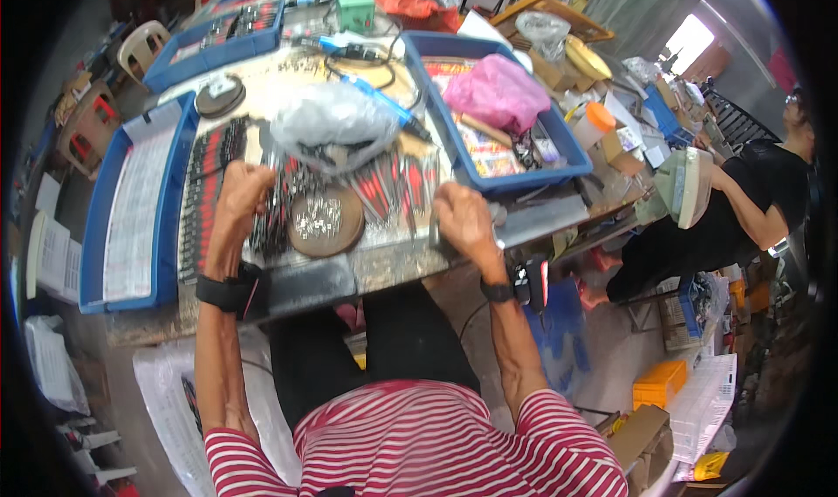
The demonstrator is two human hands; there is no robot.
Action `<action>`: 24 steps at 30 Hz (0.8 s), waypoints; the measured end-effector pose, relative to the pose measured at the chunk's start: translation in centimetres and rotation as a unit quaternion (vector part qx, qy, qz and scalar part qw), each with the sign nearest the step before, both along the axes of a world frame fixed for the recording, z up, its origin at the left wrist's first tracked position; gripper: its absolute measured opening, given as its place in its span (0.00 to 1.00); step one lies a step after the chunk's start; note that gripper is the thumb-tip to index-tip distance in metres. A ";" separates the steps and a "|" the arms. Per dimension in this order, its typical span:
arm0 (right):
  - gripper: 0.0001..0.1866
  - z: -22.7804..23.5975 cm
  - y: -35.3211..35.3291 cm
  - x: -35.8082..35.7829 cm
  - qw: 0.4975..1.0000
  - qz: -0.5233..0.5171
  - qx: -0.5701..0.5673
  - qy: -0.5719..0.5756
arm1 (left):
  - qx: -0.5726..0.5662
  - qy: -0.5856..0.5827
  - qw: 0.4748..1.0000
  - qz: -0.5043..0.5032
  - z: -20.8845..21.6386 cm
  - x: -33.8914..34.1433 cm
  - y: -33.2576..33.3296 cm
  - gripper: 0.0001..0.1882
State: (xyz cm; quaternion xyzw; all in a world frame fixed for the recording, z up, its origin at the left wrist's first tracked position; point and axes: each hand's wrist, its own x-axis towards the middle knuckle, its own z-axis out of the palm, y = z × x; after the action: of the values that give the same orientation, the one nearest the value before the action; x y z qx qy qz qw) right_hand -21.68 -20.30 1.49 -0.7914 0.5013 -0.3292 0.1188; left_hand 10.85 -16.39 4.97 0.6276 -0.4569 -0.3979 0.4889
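Note:
My left hand is closed above the left part of the worktable; whatever it may hold is hidden by the fingers. Beside it lie a row of red-and-black slim tools and a pile of dark metal pieces. Between my hands, a round tray carries many small shiny metal parts. Behind it are more red-handled tools and a clear plastic bag. My right hand is curled near the table's front edge, next to a greyish object too unclear to name.
A blue tray lined with printed paper stands at the left. At the back right, another blue tray holds a pink plastic bag. A blue pen-like tool lies beyond the clear bag. Another person sits at the right.

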 end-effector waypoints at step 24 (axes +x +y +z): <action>0.13 -1.4 -0.3 3.5 0.985 0.047 -0.036 0.164 | 0.008 0.273 0.962 -0.017 1.7 -8.7 11.8 0.09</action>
State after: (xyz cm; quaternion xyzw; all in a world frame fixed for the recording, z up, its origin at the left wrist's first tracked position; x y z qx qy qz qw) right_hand -18.20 -20.65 0.09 -0.8612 0.4637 -0.2070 0.0219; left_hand 2.18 -4.56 6.66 0.4909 -0.3133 -0.5661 0.5834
